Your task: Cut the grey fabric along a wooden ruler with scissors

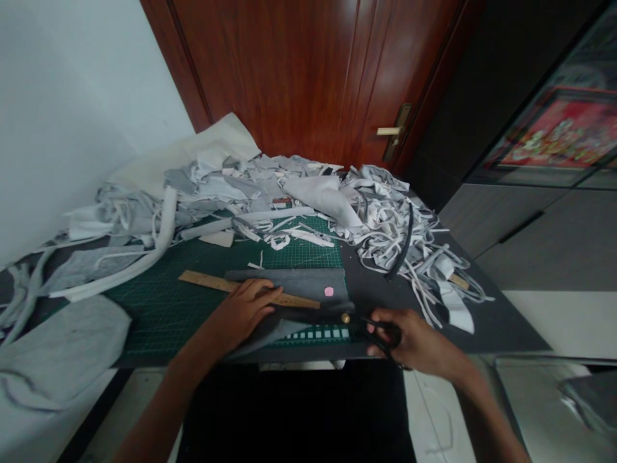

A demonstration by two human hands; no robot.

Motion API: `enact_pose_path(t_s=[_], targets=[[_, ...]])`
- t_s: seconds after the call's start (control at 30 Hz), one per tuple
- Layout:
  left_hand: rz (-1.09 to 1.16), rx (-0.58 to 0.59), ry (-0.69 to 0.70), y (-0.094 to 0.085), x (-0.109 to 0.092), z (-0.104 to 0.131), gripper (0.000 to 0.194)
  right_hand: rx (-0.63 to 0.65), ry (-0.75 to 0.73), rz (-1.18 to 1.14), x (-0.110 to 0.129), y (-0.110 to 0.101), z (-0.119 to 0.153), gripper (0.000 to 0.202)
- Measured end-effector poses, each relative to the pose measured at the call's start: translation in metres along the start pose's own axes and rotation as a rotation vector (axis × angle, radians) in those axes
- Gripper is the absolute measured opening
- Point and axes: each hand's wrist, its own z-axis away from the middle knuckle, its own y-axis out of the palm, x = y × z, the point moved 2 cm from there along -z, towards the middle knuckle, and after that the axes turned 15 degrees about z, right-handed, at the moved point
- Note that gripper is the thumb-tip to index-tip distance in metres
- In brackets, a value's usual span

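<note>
My left hand [243, 315] lies with fingers stretched out over a wooden ruler [205, 280] and a piece of dark grey fabric [294, 279], pressing on both. In my right hand [417, 335] are black scissors [393, 334], gripped by the handle loops. Their round brass pivot [346, 317] shows at the fabric's lower right. The dark blades point left along the cloth and are hard to tell from it. A small pink piece [328, 291] sits on the fabric. Beneath is a green cutting mat [166, 315] with a grid.
Heaps of grey and white fabric scraps [216, 186] fill the back of the dark table [506, 331]. Tangled strips [390, 225] lie at the right. A pale grey cloth [67, 347] hangs over the left front edge. Behind stands a wooden door [279, 77].
</note>
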Motion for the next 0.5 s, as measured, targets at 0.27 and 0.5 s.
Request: enact_pose_path(t_s=[0.27, 0.5], targets=[[0.020, 0.044, 0.053, 0.003, -0.009, 0.013, 0.053, -0.362, 0.243, 0.123, -0.049, -0.018, -0.026, 0.028], [0.015, 0.186, 0.118, -0.006, 0.015, 0.017, 0.074, -0.113, 0.286, 0.468, -0.051, -0.049, -0.092, 0.014]])
